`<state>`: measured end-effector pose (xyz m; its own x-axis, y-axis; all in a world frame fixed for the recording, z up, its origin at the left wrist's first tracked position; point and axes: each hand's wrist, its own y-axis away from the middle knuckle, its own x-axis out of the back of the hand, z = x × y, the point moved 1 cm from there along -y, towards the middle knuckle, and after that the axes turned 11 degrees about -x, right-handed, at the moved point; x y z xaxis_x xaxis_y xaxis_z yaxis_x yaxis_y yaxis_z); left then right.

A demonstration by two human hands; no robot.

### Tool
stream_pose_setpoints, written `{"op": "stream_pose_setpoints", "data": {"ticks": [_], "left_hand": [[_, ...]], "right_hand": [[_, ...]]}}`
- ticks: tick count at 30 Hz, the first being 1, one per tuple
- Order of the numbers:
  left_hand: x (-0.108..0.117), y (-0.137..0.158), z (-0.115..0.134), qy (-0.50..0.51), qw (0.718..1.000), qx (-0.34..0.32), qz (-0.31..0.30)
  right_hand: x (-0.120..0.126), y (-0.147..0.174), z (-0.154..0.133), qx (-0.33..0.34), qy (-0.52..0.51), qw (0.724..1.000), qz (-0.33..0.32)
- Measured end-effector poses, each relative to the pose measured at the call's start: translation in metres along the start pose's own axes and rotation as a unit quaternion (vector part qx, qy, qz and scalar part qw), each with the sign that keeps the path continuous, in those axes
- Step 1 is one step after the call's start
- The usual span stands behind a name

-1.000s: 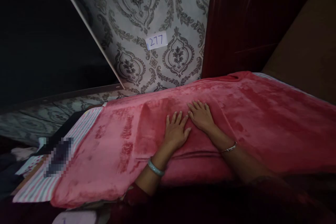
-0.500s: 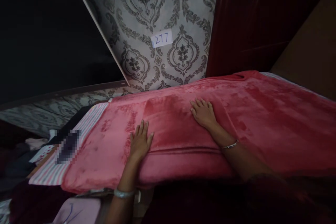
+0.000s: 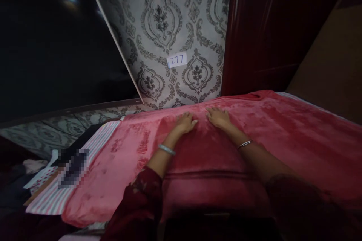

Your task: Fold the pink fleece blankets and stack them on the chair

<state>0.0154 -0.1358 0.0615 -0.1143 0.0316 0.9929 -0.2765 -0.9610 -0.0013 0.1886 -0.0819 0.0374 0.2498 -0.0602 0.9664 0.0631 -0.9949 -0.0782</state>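
Rightward and farther up the cloth, the left hand has moved since the earlier frame, and is now near the right hand. Dark fold lines cross the plush red cloth at lower centre. Beyond them, mid-frame, both hands rest palm down on it, fingers loosely spread. Patterned wallpaper bearing a "277" label stands behind, upper centre.
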Motion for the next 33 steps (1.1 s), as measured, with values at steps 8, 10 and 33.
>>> {"op": "stream_pose_setpoints", "data": {"ticks": [8,10,33], "left_hand": [[-0.055,-0.029,-0.015,0.000,0.998,-0.016,0.058],[-0.058,-0.029,-0.022,-0.003,0.998,-0.013,0.068],[-0.026,0.080,-0.019,-0.047,0.998,-0.003,0.035]], "right_hand": [[-0.059,0.001,0.013,0.000,0.041,0.996,0.080],[-0.062,-0.001,0.015,0.003,0.039,0.996,0.082],[-0.028,0.037,0.005,0.043,0.024,0.999,-0.023]]}}
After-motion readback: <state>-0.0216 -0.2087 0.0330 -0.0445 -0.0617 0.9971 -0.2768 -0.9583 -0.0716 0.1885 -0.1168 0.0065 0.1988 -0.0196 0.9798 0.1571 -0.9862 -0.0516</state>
